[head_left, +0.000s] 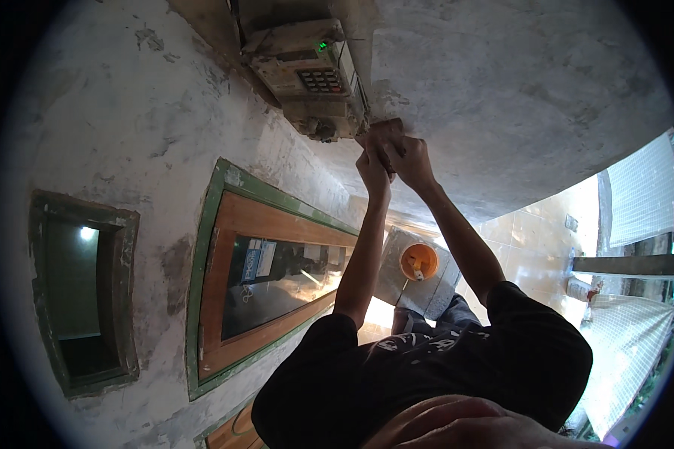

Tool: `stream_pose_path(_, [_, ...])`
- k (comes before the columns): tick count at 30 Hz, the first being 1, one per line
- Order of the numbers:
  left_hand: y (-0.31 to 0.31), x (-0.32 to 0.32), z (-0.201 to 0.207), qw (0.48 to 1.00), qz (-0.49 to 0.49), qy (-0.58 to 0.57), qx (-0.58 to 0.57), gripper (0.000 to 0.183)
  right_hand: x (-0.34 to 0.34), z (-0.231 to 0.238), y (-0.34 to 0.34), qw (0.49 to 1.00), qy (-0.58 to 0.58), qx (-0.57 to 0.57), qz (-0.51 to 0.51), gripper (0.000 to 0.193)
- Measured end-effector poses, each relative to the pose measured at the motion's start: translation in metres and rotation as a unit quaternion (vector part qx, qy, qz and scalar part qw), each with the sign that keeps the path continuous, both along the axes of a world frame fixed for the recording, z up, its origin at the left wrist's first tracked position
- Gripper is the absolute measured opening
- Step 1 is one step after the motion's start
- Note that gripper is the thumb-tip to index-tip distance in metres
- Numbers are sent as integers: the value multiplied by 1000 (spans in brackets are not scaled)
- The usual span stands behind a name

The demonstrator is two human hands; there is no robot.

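Both arms reach up to the grey wall (502,90), just beside an electricity meter (307,75) with a keypad and a small green light. My left hand (373,163) and my right hand (410,159) come together there, fingers curled. Between them and the wall is a small brownish piece (388,126), dim and partly covered by the fingers; its kind cannot be made out. Dust and grime coat the meter's casing. Below my hands, an orange bucket (410,254) stands on a grey slab-like surface (439,280), with a yellowish white-tipped thing (419,274) inside.
At the left, a wood-framed window (236,213) with green edging is set in the patchy wall. Further left there is a small framed opening (123,299). Tiled floor (520,224) stretches to the right, towards pale gridded sheets (640,191) and a post (625,266).
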State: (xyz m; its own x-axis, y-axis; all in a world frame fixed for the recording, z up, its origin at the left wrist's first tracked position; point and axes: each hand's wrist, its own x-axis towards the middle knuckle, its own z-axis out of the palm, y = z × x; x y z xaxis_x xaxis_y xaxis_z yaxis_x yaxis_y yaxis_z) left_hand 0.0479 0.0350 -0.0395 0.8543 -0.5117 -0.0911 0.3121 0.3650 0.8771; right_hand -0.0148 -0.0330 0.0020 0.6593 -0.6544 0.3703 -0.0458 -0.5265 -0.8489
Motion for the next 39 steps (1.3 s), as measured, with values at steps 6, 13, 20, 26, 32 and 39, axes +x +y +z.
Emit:
stream_pose_path(6, [29, -37, -3, 990, -99, -64, 83, 41, -53, -18, 8, 996, -7, 89, -5, 30])
stream_pose_path(13, [33, -57, 56, 977, -138, -156, 36, 23, -79, 32, 13, 971, -56, 232, 8, 32])
stream_pose_path(20, [27, -44, 58, 989, -116, -87, 42, 26, -48, 15, 6, 984, -114, 133, -37, 29])
stream_pose_path(26, [20, -42, 41, 998, -49, -39, 5, 30, -37, 3, 1, 966, -108, 236, 5, 31])
stream_pose_path(32, [17, -29, 34, 997, -57, -50, 22, 31, -20, -21, 4, 975, -142, 157, -69, 31])
stream_pose_path(39, [11, -21, 42, 996, -47, -78, 24, 31, -13, -17, 4, 972, -153, 154, -88, 33])
